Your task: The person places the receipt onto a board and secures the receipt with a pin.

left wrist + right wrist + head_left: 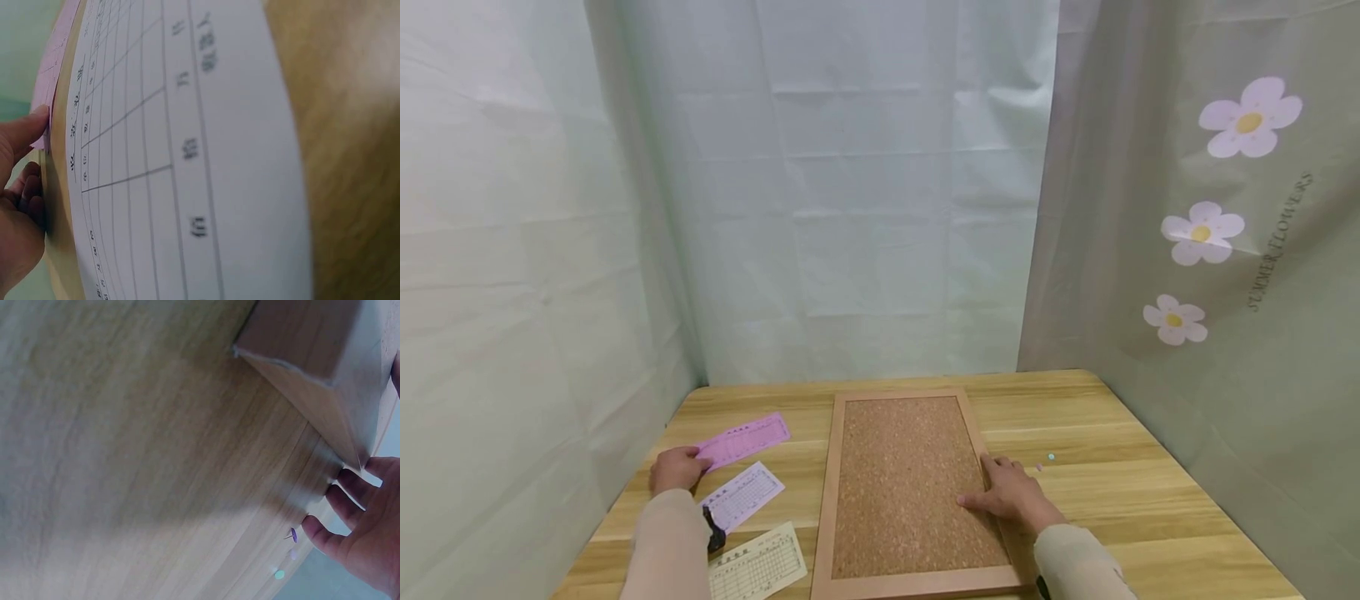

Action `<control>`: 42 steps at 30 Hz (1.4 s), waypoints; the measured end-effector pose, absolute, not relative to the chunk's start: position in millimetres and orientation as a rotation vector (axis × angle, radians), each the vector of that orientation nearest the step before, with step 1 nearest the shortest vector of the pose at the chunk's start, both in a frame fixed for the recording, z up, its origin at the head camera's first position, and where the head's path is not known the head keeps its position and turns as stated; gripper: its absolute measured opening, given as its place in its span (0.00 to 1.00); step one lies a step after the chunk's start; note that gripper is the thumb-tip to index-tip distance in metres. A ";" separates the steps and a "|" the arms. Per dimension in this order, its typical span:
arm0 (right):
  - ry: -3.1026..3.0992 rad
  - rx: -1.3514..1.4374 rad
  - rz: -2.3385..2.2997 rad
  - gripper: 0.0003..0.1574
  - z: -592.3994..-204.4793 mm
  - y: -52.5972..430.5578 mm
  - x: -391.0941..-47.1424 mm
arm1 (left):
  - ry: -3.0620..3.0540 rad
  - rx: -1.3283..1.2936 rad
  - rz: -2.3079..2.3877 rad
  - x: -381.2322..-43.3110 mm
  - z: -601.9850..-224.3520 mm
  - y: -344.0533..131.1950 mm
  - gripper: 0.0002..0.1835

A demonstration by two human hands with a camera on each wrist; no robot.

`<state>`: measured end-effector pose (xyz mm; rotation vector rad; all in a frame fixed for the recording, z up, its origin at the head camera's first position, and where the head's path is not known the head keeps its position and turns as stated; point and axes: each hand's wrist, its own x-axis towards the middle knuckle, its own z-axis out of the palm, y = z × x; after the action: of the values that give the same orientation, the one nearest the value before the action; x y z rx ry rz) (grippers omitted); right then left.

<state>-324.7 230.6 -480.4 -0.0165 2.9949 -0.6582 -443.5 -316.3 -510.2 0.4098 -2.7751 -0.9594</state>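
My left hand [677, 469] is at the left end of a pink printed slip [747, 440], pinching its near corner. In the left wrist view the thumb lies on the pink slip [50, 81] while the other fingers curl in below. A framed corkboard [910, 487] lies flat in the middle of the table. Over its right edge rests my right hand [1011, 493], thumb on the cork and the other fingers spread along the outer side. The right wrist view shows these fingers [344, 509] beside the frame's side [306, 394], close to the tabletop.
Nearer than the pink slip lie a white printed slip [745, 496] and a pale yellow one [760, 562]. Beyond my right fingers are small thumbtacks: a purple one [294, 535] and a green one [279, 574]. Curtains [865, 192] enclose the wooden table [1120, 500].
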 end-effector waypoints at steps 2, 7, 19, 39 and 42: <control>2.996 -0.019 -0.663 0.64 -480.3 230.5 -324.0 | -2.763 0.409 -0.966 -443.6 -510.8 -316.4 0.24; 2.994 -0.018 -0.665 0.64 -480.2 229.9 -323.7 | -2.737 0.431 -1.004 -442.3 -508.7 -313.9 0.20; 2.995 0.003 -0.666 0.64 -481.9 229.8 -324.7 | -2.783 0.302 -1.102 -440.2 -498.1 -319.0 0.20; 3.019 -0.023 -0.627 0.63 -481.3 231.3 -324.3 | -2.726 0.449 -1.267 -433.5 -481.8 -321.6 0.33; 3.024 -0.028 -0.625 0.64 -482.5 231.8 -324.5 | -2.713 0.434 -1.289 -432.0 -479.4 -320.9 0.29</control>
<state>-324.5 231.8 -482.5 -0.0279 3.0236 -0.6250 -432.0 -320.9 -479.4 0.4336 -2.7130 -1.2890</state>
